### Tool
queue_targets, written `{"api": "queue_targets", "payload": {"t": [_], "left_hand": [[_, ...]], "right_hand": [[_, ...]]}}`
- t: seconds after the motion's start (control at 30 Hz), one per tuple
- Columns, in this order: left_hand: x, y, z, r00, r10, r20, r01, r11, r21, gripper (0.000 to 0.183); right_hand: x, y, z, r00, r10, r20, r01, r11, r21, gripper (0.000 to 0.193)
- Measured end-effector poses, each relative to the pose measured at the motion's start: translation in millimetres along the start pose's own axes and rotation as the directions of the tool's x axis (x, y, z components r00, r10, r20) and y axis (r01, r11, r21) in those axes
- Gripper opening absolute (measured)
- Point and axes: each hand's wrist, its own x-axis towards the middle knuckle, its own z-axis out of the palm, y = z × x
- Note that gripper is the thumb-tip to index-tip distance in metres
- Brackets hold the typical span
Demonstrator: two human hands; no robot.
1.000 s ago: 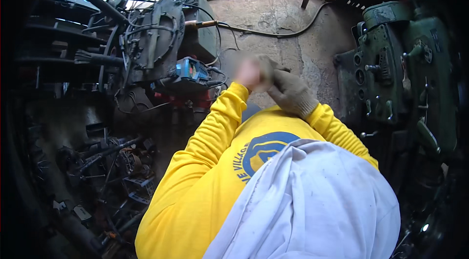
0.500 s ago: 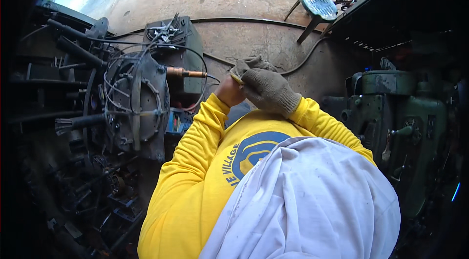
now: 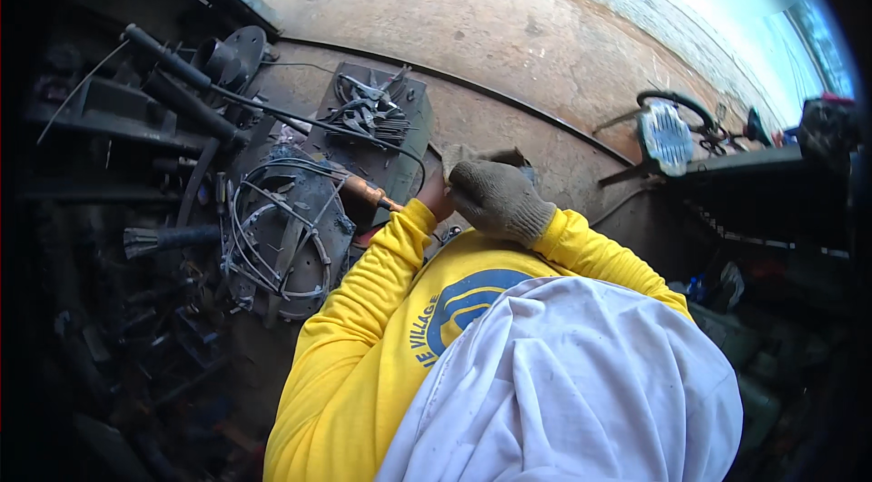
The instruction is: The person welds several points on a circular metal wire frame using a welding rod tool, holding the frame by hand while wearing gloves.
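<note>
In front of my chest, my two hands are together. My right hand (image 3: pixel 500 198) wears a grey-brown knitted work glove and is closed near my left wrist, gripping the cuff of a second work glove (image 3: pixel 461 158). That glove covers the front of my left hand (image 3: pixel 436 195), while its wrist and heel show bare above the yellow sleeve. The left fingers are hidden by the glove and by my right hand. Just left of my left wrist is a copper-coloured torch nozzle (image 3: pixel 366 190) with a dark tip, resting by a round metal machine part wound with cables.
Left of me stands the round part (image 3: pixel 300 255) with its loops of cable (image 3: pixel 259 250). Beyond it, a green metal cabinet (image 3: pixel 413 132) bears thin rods and scraps (image 3: pixel 372 109). A light plastic stool (image 3: pixel 668 139) and a dark bench (image 3: pixel 736 159) are at the right. A rail (image 3: pixel 454 79) crosses the floor.
My view has turned left, so the cabinet and stool appear shifted right. My hands stay together at the glove, and the torch nozzle now appears closer to my left wrist.
</note>
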Motion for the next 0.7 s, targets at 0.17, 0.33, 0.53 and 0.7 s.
{"api": "queue_targets", "payload": {"t": [0.17,0.33,0.53,0.7], "left_hand": [[83.3,66.4,-3.0,0.941,0.05,-0.335,-0.24,0.796,-0.556,0.049],[148.7,137.0,-23.0,0.845,0.068,-0.531,-0.442,0.647,-0.621,0.056],[168.8,146.4,-17.2,0.819,-0.104,-0.565,-0.451,0.492,-0.745,0.048],[176.1,131.9,-13.8,0.407,-0.099,-0.908,-0.255,0.942,-0.217,0.049]], "right_hand": [[58.2,46.0,-41.5,0.972,-0.134,0.193,0.131,0.991,0.03,0.02],[104.3,74.7,-74.4,0.878,-0.471,0.079,0.463,0.88,0.102,0.026],[131.6,120.6,-84.6,0.821,-0.558,0.117,0.559,0.829,0.033,0.026],[166.4,124.0,-100.8,0.911,-0.402,0.09,0.411,0.902,-0.132,0.028]]}}
